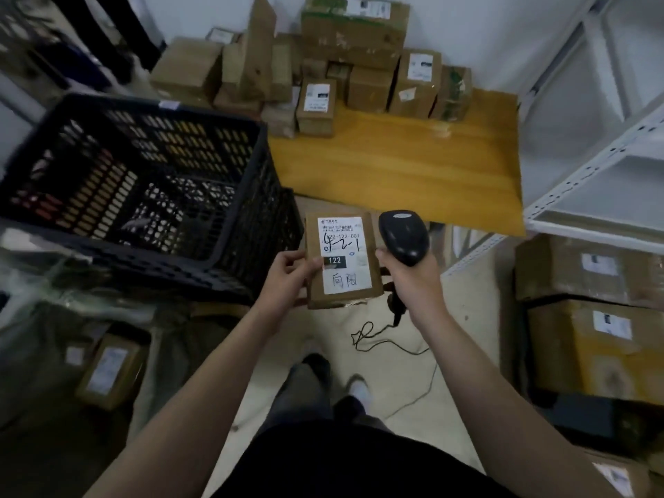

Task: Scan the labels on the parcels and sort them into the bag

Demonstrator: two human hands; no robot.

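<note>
Black plastic crate [107, 102] on the left, tilted with its open mouth toward the person. It appears to hold nothing.

Wooden board [395, 167] ahead, with stacked cardboard parcels [354, 34] along its far edge, probably the unscanned supply.

Blurred olive-grey bag [172, 354] at lower left, with a boxed parcel [107, 368] lying in it, presumably already sorted.

Held parcel [341, 267]: the left hand [287, 274] grips its left edge, thumb on top. The shipping label [339, 233] faces up and is uncovered, so the barcode stays readable.

The right hand [409, 278] is wrapped round the handle of the barcode scanner [404, 235]. Its head sits just beside the parcel's right edge, not yet clearly aimed at the label. The cable [391, 345] trails to the floor.

Judgement: scan pending, then the parcel goes to the bag.
</note>
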